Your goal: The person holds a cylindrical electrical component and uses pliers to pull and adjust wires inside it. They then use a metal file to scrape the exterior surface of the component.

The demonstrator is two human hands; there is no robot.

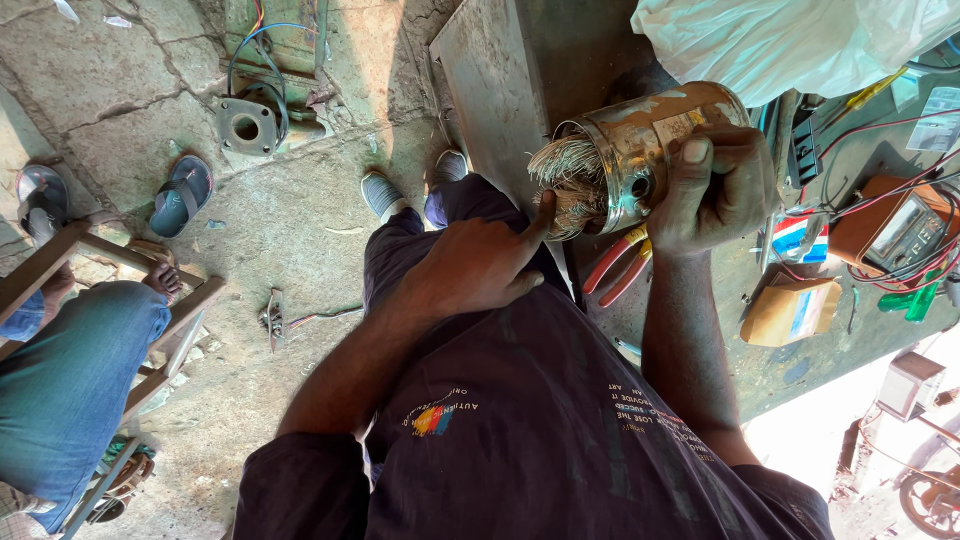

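You are gripping the stator [640,150] in your right hand [715,190], fingers wrapped round its shell, above the counter [800,370] edge. Its long axis is pointing left toward your left hand [475,265], whose forefinger is pressing the windings [565,185], other fingers curled.

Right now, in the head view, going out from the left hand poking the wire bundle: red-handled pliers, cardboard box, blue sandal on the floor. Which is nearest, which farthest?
1. Red-handled pliers: on the bench, just right of the left hand.
2. Cardboard box: farther right on the bench.
3. Blue sandal: far left on the floor.

Box and sandal are nearly equal; ranking uncertain.
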